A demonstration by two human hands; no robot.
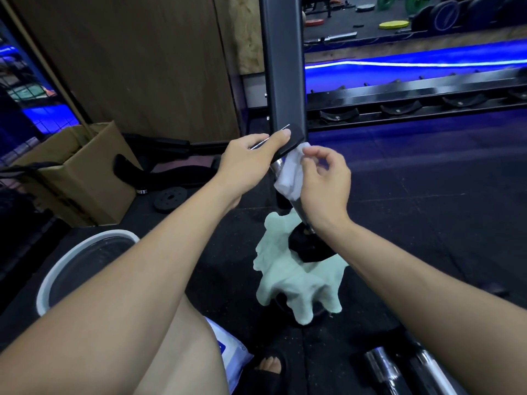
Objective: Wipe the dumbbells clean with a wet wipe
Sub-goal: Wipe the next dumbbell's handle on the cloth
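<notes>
White and damp-looking, the wet wipe [288,174] is wrapped round the chrome handle of the dumbbell [288,143], which stands on end with a slight tilt. In the single head view, the left hand [247,162] grips the dumbbell's upper black head, thumb stretched along its top edge and fingers curled beneath. Just below and to the right of that grip, the right hand [323,181] pinches the wipe against the handle between thumb and forefinger, with the other fingers loosely curled above it.

Under the right wrist the handle runs down to the lower black head, which rests on a crumpled pale green cloth [296,283] spread on the dark rubber floor [427,212]. Behind the left-hand grip rises a black rack upright [282,61], and its rail of saddle-shaped cradles [399,108] stretches away to the right of both hands. Well left of the grip sits an open cardboard box [82,172]. Beneath the left forearm lies a white-rimmed basin [57,269]. Near the bare knee, low and toward the viewer from the hands, lies a pack of wipes [231,357], partly hidden. Two more chrome-handled dumbbells [399,369] lie on the floor under the right forearm.
</notes>
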